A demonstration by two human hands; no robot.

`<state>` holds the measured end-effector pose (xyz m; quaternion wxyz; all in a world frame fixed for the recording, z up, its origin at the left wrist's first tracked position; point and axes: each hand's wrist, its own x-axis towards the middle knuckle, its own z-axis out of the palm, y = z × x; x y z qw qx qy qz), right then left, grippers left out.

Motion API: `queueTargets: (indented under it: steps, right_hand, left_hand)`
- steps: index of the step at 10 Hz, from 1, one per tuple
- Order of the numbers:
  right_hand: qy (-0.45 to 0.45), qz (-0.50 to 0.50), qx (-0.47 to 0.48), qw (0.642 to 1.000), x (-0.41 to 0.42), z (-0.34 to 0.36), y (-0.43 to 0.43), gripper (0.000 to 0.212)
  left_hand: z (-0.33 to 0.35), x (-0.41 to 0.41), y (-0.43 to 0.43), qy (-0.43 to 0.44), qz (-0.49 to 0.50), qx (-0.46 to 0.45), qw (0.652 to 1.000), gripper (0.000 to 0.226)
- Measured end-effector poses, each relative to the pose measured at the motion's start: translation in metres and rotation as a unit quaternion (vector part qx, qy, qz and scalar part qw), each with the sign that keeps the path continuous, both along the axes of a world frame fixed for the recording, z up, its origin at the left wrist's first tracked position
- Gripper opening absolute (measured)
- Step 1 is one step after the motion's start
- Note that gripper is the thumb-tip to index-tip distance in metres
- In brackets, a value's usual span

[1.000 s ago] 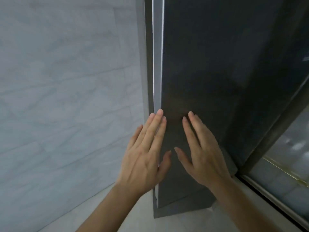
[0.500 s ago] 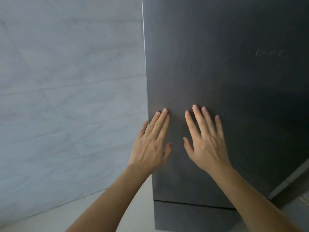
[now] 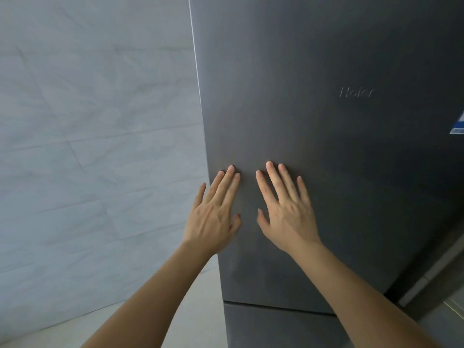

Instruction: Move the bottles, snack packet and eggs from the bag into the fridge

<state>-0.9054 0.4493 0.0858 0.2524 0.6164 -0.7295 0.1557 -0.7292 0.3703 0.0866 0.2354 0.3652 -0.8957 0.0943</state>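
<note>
Both hands flat, fingers spread, gripping nothing — left hand (image 3: 213,212) by the door's left edge, right hand (image 3: 286,209) just beside it on the dark fridge (image 3: 313,121). Tiled wall (image 3: 95,146) fills the frame's left; pale floor (image 3: 195,310) lower centre — sticker (image 3: 457,126) far right.

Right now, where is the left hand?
In the head view, the left hand lies open and flat on the grey fridge door, by the door's left edge next to the tiled wall, just left of the right hand.
</note>
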Motion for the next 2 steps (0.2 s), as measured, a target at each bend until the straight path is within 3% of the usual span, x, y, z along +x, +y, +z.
queueTargets:
  steps: [2]
  right_hand:
    - [-0.034,-0.007,0.001,0.999,0.0159,0.0196,0.0197,0.08]
  left_hand:
    - [0.0114,0.0183,0.014,0.0,-0.007,0.0,1.0,0.072]
